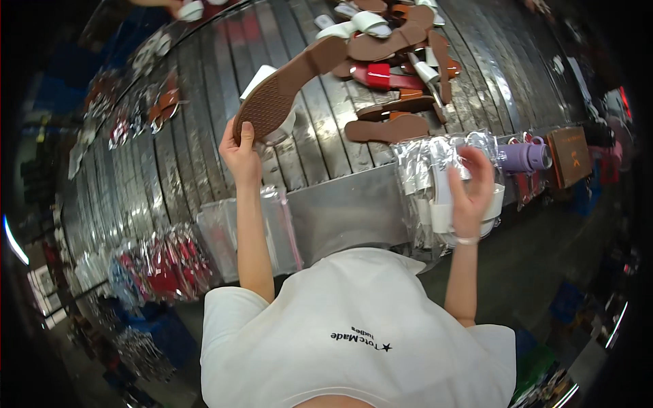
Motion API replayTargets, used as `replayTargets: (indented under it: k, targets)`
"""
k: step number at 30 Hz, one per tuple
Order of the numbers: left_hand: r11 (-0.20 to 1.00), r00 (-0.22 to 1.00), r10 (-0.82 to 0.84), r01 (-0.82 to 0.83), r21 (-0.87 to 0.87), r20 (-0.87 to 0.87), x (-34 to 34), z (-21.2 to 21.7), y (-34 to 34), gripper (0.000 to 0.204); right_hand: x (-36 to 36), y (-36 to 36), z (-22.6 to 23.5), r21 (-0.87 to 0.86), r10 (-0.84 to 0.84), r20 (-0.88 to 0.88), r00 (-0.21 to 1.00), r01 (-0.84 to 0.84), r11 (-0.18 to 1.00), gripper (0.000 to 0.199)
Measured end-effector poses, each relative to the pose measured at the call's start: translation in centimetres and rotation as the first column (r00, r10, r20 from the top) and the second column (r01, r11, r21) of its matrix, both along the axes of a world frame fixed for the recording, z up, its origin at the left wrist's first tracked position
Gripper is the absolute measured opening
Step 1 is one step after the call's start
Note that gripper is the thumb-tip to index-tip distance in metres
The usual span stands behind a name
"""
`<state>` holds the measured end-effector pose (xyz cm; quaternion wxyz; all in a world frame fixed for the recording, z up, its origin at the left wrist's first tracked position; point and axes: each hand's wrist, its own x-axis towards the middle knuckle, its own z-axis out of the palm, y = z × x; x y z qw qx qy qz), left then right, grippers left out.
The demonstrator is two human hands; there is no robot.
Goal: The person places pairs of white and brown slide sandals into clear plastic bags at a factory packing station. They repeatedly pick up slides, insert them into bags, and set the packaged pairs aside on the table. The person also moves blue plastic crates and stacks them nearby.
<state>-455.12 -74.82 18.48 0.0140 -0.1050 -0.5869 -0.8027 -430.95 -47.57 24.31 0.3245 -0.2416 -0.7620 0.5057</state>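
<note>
My left hand (242,153) is closed around the toe end of a sandal (272,95). Its brown textured sole faces up, and part of a white strap shows along the edge. At the right, my right hand (473,183) has its thumb and fingers apart, with nothing visible between them. Beneath it lie a white sandal (442,214) and a stack of clear plastic bags (413,170) with white sandals inside. Whether the right fingers touch them is hard to make out.
Loose sandals with brown soles (388,129) lie heaped on the slatted metal conveyor (326,129). A purple bottle (524,156) and a brown box (570,156) stand at the right. Flat clear bags (272,231) and bagged red items (166,265) lie along the near left edge. Another person's hand (160,3) shows at top left.
</note>
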Motion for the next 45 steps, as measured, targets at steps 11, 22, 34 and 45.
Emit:
replayTargets:
  k: [11,22,34,45]
  targets:
    - [0.868,0.934,-0.262,0.338,0.362,-0.243,5.0,9.7,-10.4,0.026,-11.4,-9.5,-6.6,-0.575,0.496,-0.161,0.853,-0.490,0.655,0.055]
    - [0.598,0.636,-0.657,0.767,0.233,-0.405,6.4,7.2,-14.2,0.013,0.3,-15.9,-9.5,-0.877,0.818,-0.125,0.562,-0.448,0.174,0.035]
    - [0.760,0.648,-0.576,0.201,0.617,0.498,18.7,-6.0,-8.2,0.091,2.5,-19.5,-2.9,-0.798,0.648,0.068,0.758,-0.348,0.491,0.030]
    - [0.876,0.756,-0.089,-0.250,0.412,0.649,20.4,-6.0,-6.2,0.040,-0.2,-19.4,-11.3,-0.459,0.621,0.408,0.669,-0.438,0.773,0.051]
